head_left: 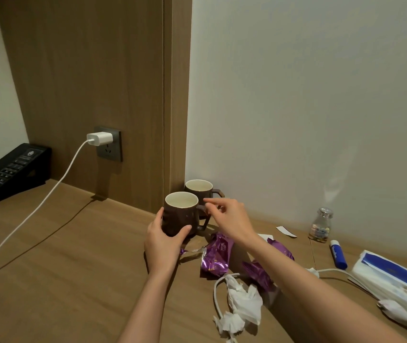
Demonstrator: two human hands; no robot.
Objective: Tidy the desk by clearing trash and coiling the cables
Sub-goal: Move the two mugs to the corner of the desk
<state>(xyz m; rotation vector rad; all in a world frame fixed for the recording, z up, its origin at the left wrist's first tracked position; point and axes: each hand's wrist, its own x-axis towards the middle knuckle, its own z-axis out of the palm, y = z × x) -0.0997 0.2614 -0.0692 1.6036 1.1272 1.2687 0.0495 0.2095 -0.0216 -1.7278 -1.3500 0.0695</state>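
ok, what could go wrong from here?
1. The left hand grips the near mug, which stands close by the far mug; shifting it may knock them together.
2. The right forearm hangs over the purple wrappers and crumpled tissue; pulling back might sweep them around.

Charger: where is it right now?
Head view, left side: the charger sits plugged into the wall socket, right of the black phone, its cable trailing across the desk.
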